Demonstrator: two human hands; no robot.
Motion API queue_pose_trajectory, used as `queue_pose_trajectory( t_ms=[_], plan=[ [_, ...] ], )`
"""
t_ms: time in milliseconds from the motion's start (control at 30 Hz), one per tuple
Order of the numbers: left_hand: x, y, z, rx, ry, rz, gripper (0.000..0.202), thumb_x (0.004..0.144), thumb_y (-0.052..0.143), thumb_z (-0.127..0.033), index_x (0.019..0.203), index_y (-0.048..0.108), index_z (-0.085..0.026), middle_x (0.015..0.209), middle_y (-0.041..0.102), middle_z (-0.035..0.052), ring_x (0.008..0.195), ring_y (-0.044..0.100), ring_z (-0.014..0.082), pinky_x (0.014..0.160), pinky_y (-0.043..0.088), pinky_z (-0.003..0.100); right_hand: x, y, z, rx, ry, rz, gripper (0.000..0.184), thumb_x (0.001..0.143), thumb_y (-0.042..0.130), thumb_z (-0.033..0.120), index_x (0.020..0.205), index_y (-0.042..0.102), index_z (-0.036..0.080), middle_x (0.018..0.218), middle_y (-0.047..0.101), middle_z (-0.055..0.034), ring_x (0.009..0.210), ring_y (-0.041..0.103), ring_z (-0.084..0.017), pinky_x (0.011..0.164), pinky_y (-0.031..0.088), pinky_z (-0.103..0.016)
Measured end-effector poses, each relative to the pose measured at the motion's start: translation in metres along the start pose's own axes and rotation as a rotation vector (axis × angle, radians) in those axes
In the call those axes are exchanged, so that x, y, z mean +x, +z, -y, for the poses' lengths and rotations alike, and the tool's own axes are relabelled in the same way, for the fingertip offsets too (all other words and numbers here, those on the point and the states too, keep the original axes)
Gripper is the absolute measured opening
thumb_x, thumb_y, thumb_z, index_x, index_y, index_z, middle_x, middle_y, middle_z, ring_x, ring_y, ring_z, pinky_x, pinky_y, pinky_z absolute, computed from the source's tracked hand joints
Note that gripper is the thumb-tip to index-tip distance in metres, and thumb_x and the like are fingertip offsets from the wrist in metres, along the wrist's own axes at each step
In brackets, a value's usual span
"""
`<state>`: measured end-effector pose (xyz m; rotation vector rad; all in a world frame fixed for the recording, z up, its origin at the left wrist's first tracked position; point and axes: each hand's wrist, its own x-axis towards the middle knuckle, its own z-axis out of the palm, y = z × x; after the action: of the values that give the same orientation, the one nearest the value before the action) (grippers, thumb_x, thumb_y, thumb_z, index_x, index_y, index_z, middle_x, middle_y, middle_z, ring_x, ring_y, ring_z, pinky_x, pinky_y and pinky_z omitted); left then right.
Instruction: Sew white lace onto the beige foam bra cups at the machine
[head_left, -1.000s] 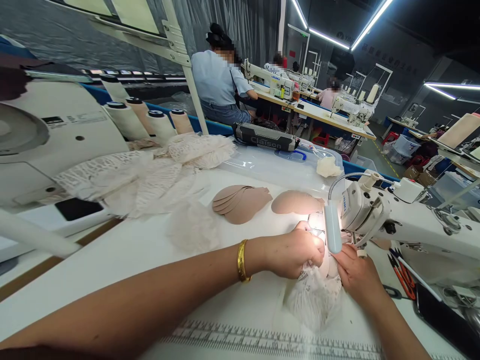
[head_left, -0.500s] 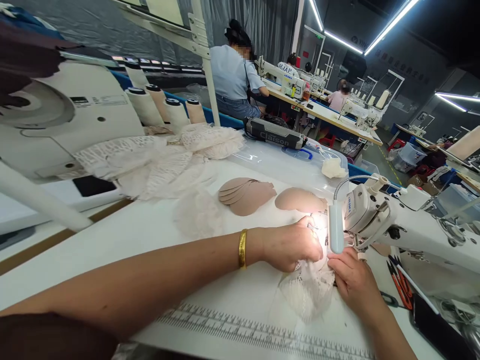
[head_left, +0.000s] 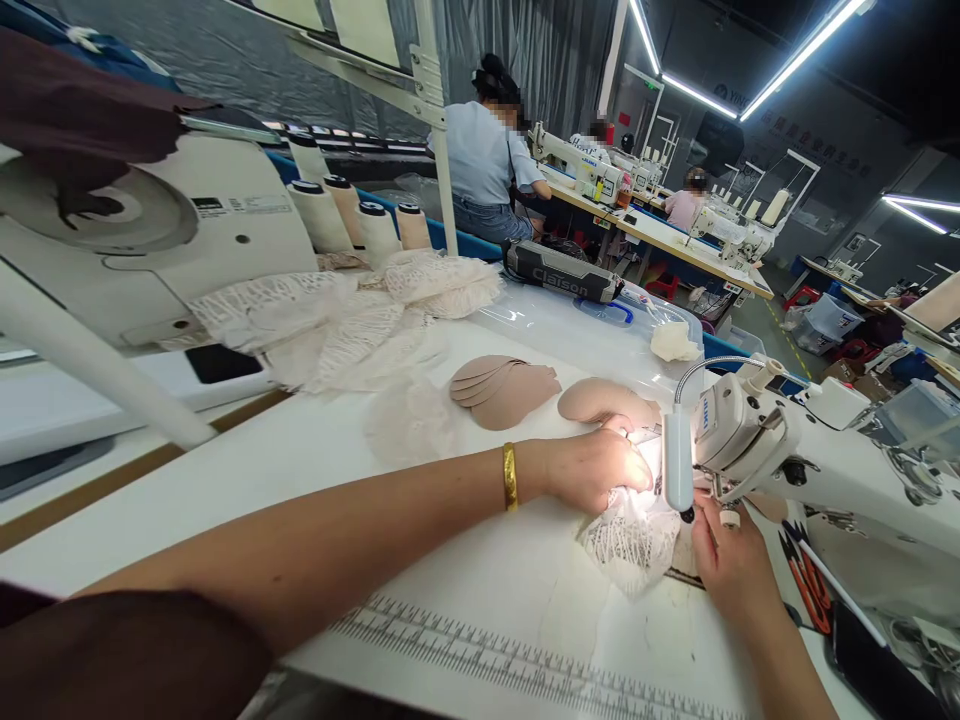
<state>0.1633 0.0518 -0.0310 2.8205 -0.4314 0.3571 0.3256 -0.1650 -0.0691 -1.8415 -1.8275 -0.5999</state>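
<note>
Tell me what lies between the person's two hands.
Head view: the lace piece lies between the left hand and right hand, touching both, with the machine's lamp lit above it.

White worktop (head_left: pixel 525 600), ruler scale (head_left: pixel 480 655) printed along near edge. Carrying at far left a lace heap (head_left: pixel 352 320); at centre a round mesh piece (head_left: pixel 409 425), a stack of beige cups (head_left: pixel 502 385), a single beige cup (head_left: pixel 600 400) just beside; at right a sewing machine (head_left: pixel 825 470), a lace piece (head_left: pixel 630 540) at its needle, red-handled scissors (head_left: pixel 810 590).
</note>
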Motion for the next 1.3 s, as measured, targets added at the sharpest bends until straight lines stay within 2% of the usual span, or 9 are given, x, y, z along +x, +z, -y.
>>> queue_pose_trajectory(
  t_ms=[167, 467, 633, 733, 833, 933, 1067, 1167, 1300],
  plan=[
    [-0.003, 0.003, -0.001, -0.007, 0.027, 0.002, 0.031, 0.059, 0.054, -0.002, 0.082, 0.063, -0.022, 0.089, 0.073, -0.0002, 0.079, 0.059, 0.0203, 0.087, 0.032, 0.044, 0.003, -0.002, 0.003, 0.015, -0.013, -0.013, 0.026, 0.1, 0.044, 0.013, 0.117, 0.062, 0.019, 0.102, 0.075, -0.0109, 0.1, 0.07, -0.028, 0.083, 0.061, -0.045],
    [-0.006, -0.005, -0.005, -0.023, 0.044, -0.001, 0.033, 0.059, 0.055, -0.001, 0.083, 0.062, -0.022, 0.086, 0.072, -0.0014, 0.079, 0.06, 0.0187, 0.08, 0.03, 0.04, -0.003, -0.003, 0.004, 0.067, -0.018, -0.077, 0.027, 0.101, 0.045, 0.014, 0.123, 0.06, 0.021, 0.104, 0.074, -0.0081, 0.092, 0.069, -0.024, 0.079, 0.058, -0.038],
    [-0.012, -0.003, -0.015, 0.152, -0.028, -0.028, 0.016, 0.068, 0.058, -0.009, 0.078, 0.062, -0.021, 0.083, 0.067, 0.0034, 0.079, 0.057, 0.0222, 0.075, 0.033, 0.038, 0.002, -0.016, 0.025, 0.204, -0.111, 0.112, 0.027, 0.103, 0.052, 0.029, 0.129, 0.056, 0.021, 0.116, 0.071, -0.0088, 0.109, 0.064, -0.025, 0.091, 0.051, -0.038],
    [-0.012, 0.003, -0.027, 0.304, -0.15, -0.038, 0.008, 0.071, 0.063, -0.02, 0.079, 0.062, -0.018, 0.079, 0.063, 0.0083, 0.074, 0.053, 0.0241, 0.076, 0.035, 0.042, 0.005, -0.014, 0.035, 0.18, -0.121, 0.224, 0.028, 0.103, 0.055, 0.042, 0.123, 0.059, 0.023, 0.106, 0.07, -0.0072, 0.1, 0.062, -0.025, 0.088, 0.048, -0.038],
    [-0.013, 0.004, -0.037, 0.276, -0.178, 0.016, 0.02, 0.075, 0.068, -0.032, 0.082, 0.062, -0.015, 0.083, 0.063, 0.0099, 0.074, 0.051, 0.0239, 0.077, 0.037, 0.042, 0.003, -0.005, 0.033, 0.104, -0.051, 0.242, 0.022, 0.107, 0.041, 0.026, 0.105, 0.064, 0.024, 0.086, 0.067, -0.0033, 0.083, 0.06, -0.022, 0.076, 0.046, -0.034],
    [-0.016, -0.003, -0.04, 0.169, -0.144, 0.065, 0.027, 0.077, 0.073, -0.04, 0.082, 0.06, -0.017, 0.087, 0.062, 0.0072, 0.077, 0.053, 0.0234, 0.076, 0.035, 0.039, 0.0, -0.003, 0.021, 0.099, 0.001, 0.189, 0.027, 0.105, 0.038, 0.019, 0.102, 0.064, 0.024, 0.088, 0.068, -0.0038, 0.083, 0.061, -0.021, 0.074, 0.047, -0.033],
    [-0.019, -0.011, -0.034, 0.102, -0.051, 0.074, 0.024, 0.076, 0.077, -0.029, 0.075, 0.055, -0.017, 0.09, 0.064, 0.0048, 0.082, 0.055, 0.0223, 0.078, 0.032, 0.036, 0.0, -0.018, 0.007, 0.182, 0.085, 0.181, 0.024, 0.106, 0.04, 0.026, 0.102, 0.064, 0.025, 0.098, 0.07, -0.0052, 0.09, 0.064, -0.024, 0.084, 0.052, -0.038],
    [-0.016, -0.009, -0.029, 0.072, 0.017, 0.064, 0.019, 0.077, 0.07, -0.013, 0.073, 0.053, -0.017, 0.087, 0.066, 0.002, 0.078, 0.055, 0.0191, 0.08, 0.031, 0.036, 0.002, -0.038, 0.003, 0.294, 0.129, 0.333, 0.028, 0.106, 0.039, 0.028, 0.096, 0.065, 0.027, 0.095, 0.07, -0.0043, 0.092, 0.064, -0.024, 0.083, 0.055, -0.038],
    [-0.011, -0.002, -0.025, 0.076, 0.021, 0.051, 0.022, 0.067, 0.062, 0.002, 0.073, 0.054, -0.018, 0.083, 0.067, -0.0001, 0.076, 0.055, 0.0183, 0.081, 0.029, 0.037, 0.004, -0.054, -0.003, 0.431, 0.166, 0.515, 0.025, 0.106, 0.046, 0.036, 0.093, 0.067, 0.028, 0.091, 0.072, -0.001, 0.089, 0.067, -0.022, 0.084, 0.058, -0.038]
  ],
)
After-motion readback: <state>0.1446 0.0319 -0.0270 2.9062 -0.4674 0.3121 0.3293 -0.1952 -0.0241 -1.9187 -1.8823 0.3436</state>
